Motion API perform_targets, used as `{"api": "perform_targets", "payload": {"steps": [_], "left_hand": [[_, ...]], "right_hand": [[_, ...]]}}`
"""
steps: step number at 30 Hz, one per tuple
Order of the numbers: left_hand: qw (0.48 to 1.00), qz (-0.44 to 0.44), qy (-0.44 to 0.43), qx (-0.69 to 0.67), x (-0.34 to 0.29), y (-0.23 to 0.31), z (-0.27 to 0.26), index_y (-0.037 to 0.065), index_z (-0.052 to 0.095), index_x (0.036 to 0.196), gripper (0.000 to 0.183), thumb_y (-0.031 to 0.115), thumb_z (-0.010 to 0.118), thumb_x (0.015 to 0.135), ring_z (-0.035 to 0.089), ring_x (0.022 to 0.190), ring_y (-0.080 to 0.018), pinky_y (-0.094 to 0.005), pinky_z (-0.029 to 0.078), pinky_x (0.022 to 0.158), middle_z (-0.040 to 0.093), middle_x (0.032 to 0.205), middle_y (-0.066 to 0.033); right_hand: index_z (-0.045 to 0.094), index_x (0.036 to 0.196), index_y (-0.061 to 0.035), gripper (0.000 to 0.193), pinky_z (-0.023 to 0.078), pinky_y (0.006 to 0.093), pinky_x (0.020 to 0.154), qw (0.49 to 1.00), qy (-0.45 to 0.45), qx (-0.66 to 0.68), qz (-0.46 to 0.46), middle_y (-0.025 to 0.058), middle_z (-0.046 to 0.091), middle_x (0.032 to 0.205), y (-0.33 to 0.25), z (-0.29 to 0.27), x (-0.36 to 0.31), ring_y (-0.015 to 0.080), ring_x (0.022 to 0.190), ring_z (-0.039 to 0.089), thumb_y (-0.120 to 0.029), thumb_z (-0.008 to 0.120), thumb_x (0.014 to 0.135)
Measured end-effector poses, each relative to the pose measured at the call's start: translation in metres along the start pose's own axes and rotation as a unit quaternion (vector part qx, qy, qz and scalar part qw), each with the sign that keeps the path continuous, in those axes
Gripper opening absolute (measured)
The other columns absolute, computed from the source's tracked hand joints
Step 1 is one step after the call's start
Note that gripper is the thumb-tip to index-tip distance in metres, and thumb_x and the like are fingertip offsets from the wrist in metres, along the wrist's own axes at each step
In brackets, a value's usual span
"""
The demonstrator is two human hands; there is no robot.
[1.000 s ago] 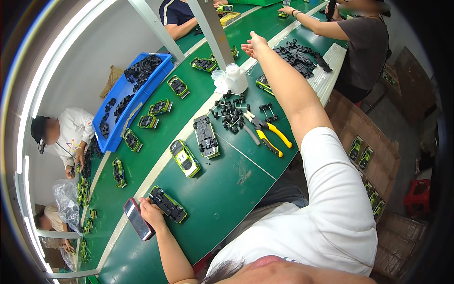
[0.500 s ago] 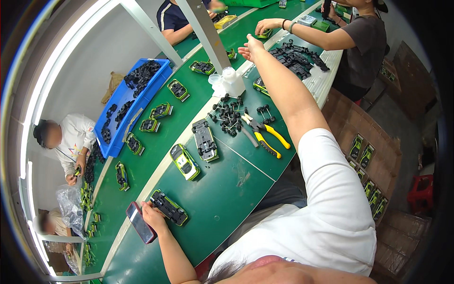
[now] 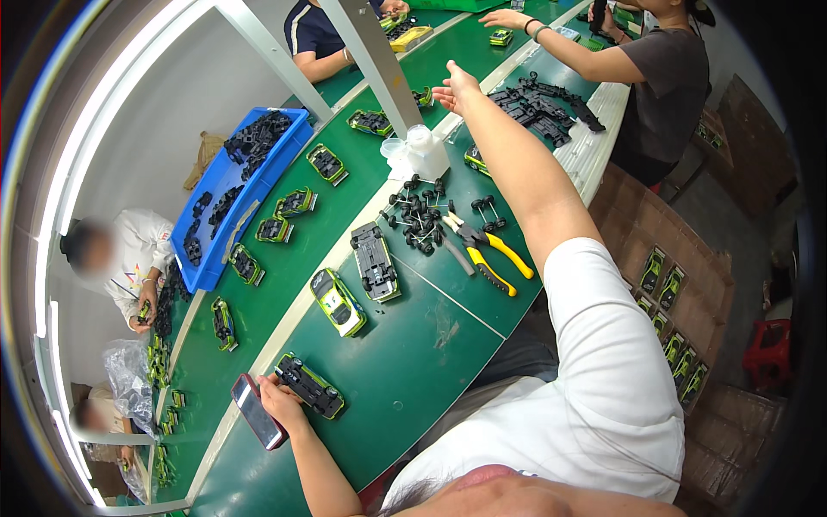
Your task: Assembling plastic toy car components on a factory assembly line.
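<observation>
Green-edged toy car chassis [image 3: 310,386] lies on the surface [image 3: 405,362], touching the left hand [image 3: 277,398], fingers loose, not gripping. Right hand [image 3: 458,89] is open, empty, far fwd. Better: hold the chassis firm w/ left before reaching for parts.

Head cam, fisheye, looks down on green bench [image 3: 413,362].
</observation>
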State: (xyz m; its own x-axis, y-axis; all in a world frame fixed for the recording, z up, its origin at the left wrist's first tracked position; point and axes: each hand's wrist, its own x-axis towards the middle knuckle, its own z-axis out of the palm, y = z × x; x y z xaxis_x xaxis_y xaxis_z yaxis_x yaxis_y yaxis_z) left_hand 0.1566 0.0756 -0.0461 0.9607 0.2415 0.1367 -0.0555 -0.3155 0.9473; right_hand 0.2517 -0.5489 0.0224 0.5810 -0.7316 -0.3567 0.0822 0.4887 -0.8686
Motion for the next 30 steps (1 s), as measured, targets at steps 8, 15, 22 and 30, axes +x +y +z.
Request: {"api": "perform_targets", "payload": {"steps": [8,15,22,30], "left_hand": [[1.000,-0.008,0.002,-0.003,-0.004,0.005,-0.001,-0.002,0.056,0.088,0.054,0.047,0.036,0.099,0.037,0.037,-0.0066,-0.0207,0.027,0.034,0.041,0.051,0.0009],[0.999,-0.027,-0.011,-0.044,0.000,-0.006,0.003,0.002,0.055,0.086,0.046,0.042,0.039,0.100,0.037,0.038,-0.0059,-0.0208,0.028,0.035,0.039,0.051,0.0025],[0.999,-0.033,-0.016,-0.032,0.000,-0.003,-0.004,0.000,0.057,0.087,0.048,0.042,0.039,0.100,0.036,0.037,-0.0058,-0.0207,0.027,0.034,0.039,0.049,0.0027],[0.999,-0.037,-0.018,-0.016,-0.004,0.006,0.002,0.001,0.059,0.084,0.042,0.036,0.043,0.100,0.039,0.039,-0.0054,-0.0222,0.029,0.036,0.043,0.049,0.0024]], "right_hand": [[0.022,0.138,-0.0012,0.100,0.051,0.0286,0.057,0.989,-0.142,0.029,-0.030,0.0261,0.057,0.104,0.001,0.022,-0.020,0.0209,0.075,0.062,-0.068,0.061,0.075],[0.058,0.115,-0.0061,0.047,0.053,0.0332,0.058,0.929,-0.363,-0.048,-0.056,0.0130,0.064,0.085,0.018,0.058,0.025,0.0178,0.065,0.062,-0.043,0.061,0.086],[0.062,0.099,-0.0056,0.025,0.055,0.0291,0.055,0.920,-0.385,-0.074,-0.016,0.0088,0.064,0.079,0.024,0.065,0.032,0.0216,0.072,0.067,-0.027,0.066,0.086],[0.060,0.079,-0.0128,0.014,0.049,0.0282,0.047,0.928,-0.334,-0.155,-0.048,-0.0011,0.058,0.063,0.017,0.050,0.015,0.0128,0.053,0.057,-0.020,0.072,0.082]]}}
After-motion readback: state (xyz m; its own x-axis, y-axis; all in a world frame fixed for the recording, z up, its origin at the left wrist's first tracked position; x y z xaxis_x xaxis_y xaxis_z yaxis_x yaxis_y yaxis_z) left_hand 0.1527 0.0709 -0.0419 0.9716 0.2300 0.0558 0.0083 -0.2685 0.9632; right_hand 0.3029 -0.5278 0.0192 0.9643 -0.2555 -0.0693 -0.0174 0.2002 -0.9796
